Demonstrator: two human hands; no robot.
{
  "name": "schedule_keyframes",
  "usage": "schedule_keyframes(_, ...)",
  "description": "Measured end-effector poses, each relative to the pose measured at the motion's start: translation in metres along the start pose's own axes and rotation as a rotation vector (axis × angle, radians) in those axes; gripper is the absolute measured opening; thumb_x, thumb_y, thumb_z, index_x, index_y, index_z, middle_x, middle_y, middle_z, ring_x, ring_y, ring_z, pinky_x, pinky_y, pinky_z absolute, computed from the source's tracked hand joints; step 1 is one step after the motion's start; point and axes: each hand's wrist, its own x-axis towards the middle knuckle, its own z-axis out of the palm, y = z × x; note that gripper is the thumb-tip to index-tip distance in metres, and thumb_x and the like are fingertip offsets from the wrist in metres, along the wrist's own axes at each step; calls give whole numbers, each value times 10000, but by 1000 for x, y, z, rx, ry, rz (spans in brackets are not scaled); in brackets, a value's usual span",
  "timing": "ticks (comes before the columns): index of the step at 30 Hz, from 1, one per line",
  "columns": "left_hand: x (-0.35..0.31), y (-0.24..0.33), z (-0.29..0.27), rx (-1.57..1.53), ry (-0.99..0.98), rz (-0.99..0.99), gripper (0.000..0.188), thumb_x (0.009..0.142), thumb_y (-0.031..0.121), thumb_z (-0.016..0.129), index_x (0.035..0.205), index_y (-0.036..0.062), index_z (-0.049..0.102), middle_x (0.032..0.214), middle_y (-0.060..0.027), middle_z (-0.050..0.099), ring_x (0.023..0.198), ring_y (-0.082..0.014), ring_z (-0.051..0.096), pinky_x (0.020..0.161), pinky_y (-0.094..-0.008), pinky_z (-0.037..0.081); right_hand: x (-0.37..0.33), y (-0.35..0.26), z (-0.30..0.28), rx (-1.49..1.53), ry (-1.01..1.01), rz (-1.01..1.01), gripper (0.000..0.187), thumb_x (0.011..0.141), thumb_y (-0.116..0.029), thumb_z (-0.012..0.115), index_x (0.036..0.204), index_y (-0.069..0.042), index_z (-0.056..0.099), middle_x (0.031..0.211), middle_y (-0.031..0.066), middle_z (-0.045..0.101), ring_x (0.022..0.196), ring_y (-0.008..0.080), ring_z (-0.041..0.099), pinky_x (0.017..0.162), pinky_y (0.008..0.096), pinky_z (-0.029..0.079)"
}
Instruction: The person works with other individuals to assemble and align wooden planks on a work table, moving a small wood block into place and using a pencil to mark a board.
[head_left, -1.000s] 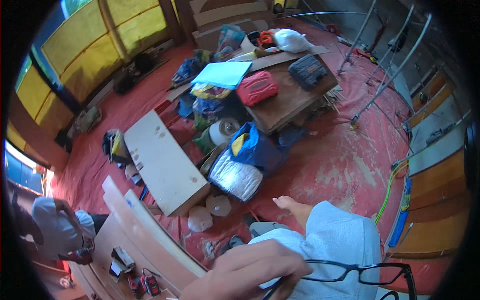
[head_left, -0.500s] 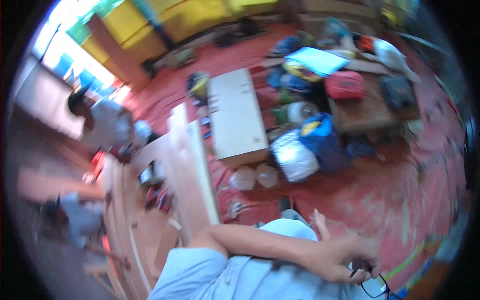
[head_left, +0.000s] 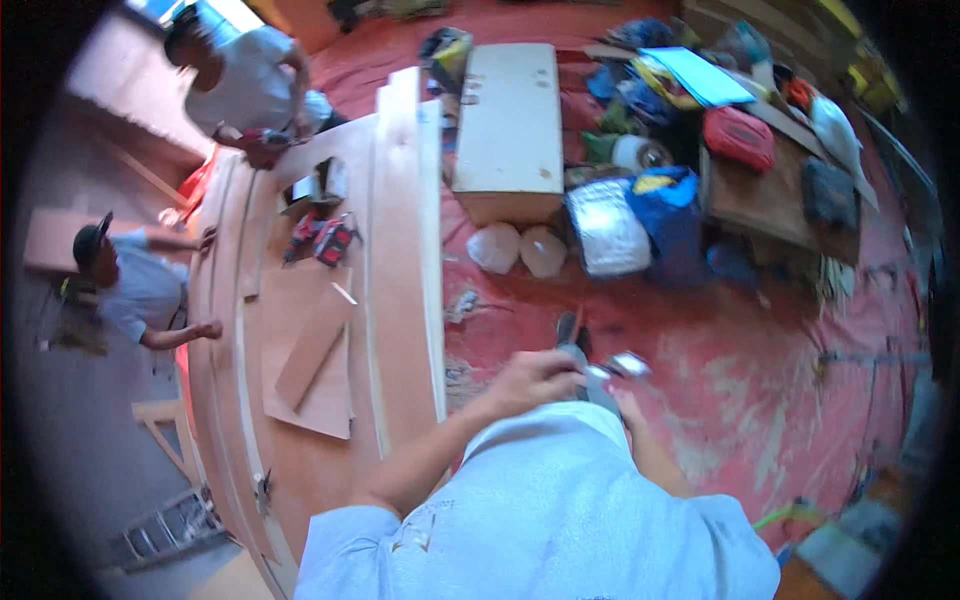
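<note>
My left hand (head_left: 540, 380) is in front of my body, its fingers curled and slightly blurred. At its fingertips is a pair of eyeglasses (head_left: 628, 365), smeared to a bright glint; the frame is hard to make out. My right hand (head_left: 626, 404) is just below the glint, partly behind my light blue shirt (head_left: 560, 500), and its fingers cannot be told apart. A dark shoe (head_left: 567, 326) shows on the red floor covering (head_left: 700, 400) beyond my hands.
Left of me lie long plywood boards (head_left: 400, 260) with a red power drill (head_left: 335, 240) on them. Two people work there, one holding a drill (head_left: 265, 138). Ahead are a white cabinet (head_left: 508, 120), two pale round bags (head_left: 495, 248), a silver bag (head_left: 610, 228) and a cluttered table (head_left: 750, 195).
My left hand has moved from the lower right to the middle, in front of me, with the eyeglasses. The view has shifted, showing more of the boards and the two people.
</note>
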Motion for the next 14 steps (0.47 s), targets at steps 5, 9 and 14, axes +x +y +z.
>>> schedule_keyframes(5,-63,-161,-28,537,332,-250,349,1012,333,754,927,-6,760,776,-81,736,715,-153,678,665,-379,538,-25,-30,-14,237,12,292,550,1108,-540,613,1207,-39,817,1075,88,793,910,182,707,769,392,584)
schedule_keyframes(9,-111,-247,-14,644,227,-97,234,984,194,768,920,-27,726,728,-105,699,654,-166,661,596,-385,522,-53,-30,-21,-136,-33,212,612,1074,-581,586,1199,-25,810,1167,250,799,1125,357,765,964,508,599)
schedule_keyframes(14,-45,-261,23,567,29,-392,202,977,181,762,906,-6,726,729,-104,699,652,-171,664,593,-385,527,-112,13,-67,-101,87,542,570,1062,-459,612,1375,1,737,1454,257,697,1363,422,669,1138,571,528)
